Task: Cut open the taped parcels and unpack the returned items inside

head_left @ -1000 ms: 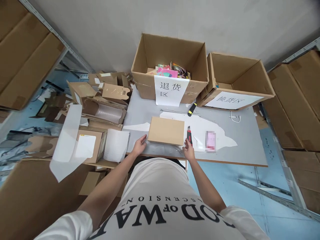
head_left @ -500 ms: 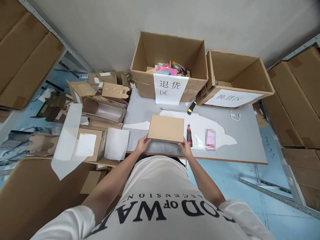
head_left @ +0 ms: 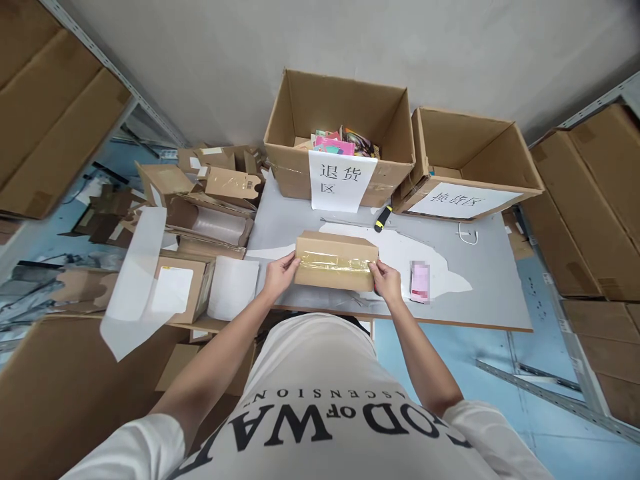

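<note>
A flat brown cardboard parcel [head_left: 336,259] stands tipped up on the grey table [head_left: 490,280], its taped side facing me. My left hand [head_left: 281,272] grips its left end and my right hand [head_left: 387,281] grips its right end. The red and black box cutter is hidden behind my right hand and the parcel. A pink blurred item [head_left: 421,281] lies just right of my right hand.
Two open cartons stand at the table's back: the middle one [head_left: 345,107] holds several colourful items and bears a paper sign, the right one [head_left: 470,160] also has a sign. A yellow-black tool [head_left: 383,217] and white cable [head_left: 467,233] lie nearby. Opened boxes [head_left: 200,220] pile up left.
Both hands closed on the parcel's ends and tipped it up from lying flat, so its taped side now faces me. The box cutter went out of sight.
</note>
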`<state>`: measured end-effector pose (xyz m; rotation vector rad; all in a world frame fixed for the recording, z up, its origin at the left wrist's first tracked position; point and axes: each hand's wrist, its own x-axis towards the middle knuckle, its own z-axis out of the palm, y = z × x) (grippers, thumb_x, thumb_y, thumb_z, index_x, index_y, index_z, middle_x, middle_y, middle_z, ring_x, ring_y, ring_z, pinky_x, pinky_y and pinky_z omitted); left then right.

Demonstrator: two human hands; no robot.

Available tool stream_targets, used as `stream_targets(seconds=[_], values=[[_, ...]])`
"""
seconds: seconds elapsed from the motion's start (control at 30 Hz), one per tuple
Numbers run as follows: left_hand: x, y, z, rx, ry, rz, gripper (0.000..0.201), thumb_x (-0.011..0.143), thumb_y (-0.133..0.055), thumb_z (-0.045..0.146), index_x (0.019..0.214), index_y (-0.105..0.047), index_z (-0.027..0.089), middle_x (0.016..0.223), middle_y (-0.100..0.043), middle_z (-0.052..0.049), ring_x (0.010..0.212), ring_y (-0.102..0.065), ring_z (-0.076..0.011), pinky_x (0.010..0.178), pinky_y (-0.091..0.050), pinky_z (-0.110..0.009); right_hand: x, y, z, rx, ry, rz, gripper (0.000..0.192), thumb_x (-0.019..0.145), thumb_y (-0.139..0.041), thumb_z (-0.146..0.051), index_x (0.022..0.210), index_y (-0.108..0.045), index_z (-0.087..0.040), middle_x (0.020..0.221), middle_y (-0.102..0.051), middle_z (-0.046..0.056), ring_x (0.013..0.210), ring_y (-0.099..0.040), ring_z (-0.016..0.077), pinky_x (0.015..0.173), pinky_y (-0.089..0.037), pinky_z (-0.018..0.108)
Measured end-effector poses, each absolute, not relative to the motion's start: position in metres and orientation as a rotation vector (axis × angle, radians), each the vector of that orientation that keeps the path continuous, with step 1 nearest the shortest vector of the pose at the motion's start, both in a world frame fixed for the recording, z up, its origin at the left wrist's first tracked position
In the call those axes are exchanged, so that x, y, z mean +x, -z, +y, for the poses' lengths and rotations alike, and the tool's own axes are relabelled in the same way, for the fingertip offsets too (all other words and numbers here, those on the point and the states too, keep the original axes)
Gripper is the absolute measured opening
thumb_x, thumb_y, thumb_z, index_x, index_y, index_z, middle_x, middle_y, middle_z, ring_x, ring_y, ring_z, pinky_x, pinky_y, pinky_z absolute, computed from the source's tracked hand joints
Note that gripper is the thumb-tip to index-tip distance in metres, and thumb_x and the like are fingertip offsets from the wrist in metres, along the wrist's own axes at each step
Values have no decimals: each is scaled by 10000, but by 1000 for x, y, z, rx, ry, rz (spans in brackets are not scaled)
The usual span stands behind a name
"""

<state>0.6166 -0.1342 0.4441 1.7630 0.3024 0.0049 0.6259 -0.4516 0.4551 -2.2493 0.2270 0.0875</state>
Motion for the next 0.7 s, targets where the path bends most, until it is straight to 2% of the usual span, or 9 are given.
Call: stream_targets(seconds=[0.23,0.4,0.5,0.7], values=[[634,-428,-135,1736,50,396,485,704,-715,467,1069,-715,147,1090,-708,-92,1078,-633,-322,992,-460,-439,638,-451,-445,-2447,-217,252,518,868,-412,-599,963,-753,-220,773,-733,62,751,-652,245,674,-446,302],[637,-408,-135,1594,166,348,652,640,-760,485,1168,-656,115,1174,-666,-131,1124,-608,-331,998,-464,-473,644,-437,-443,-2453,-246,277,486,867,-432,-578,982,-752,-232,809,-734,82,783,-651,245,694,-443,307],[643,-406,-133,1532,190,354,716,592,-787,510,1163,-652,99,1174,-664,-141,1135,-599,-334,1012,-455,-484,652,-431,-447,-2429,-238,300,481,845,-467,-589,974,-756,-227,836,-739,90,813,-652,250,717,-447,313],[651,-404,-132,1480,206,442,734,523,-834,489,1108,-671,77,1133,-680,-168,1126,-601,-351,1002,-458,-503,662,-421,-455,-2312,-263,350,539,758,-534,-661,849,-765,-182,769,-735,74,739,-654,223,671,-460,283]])
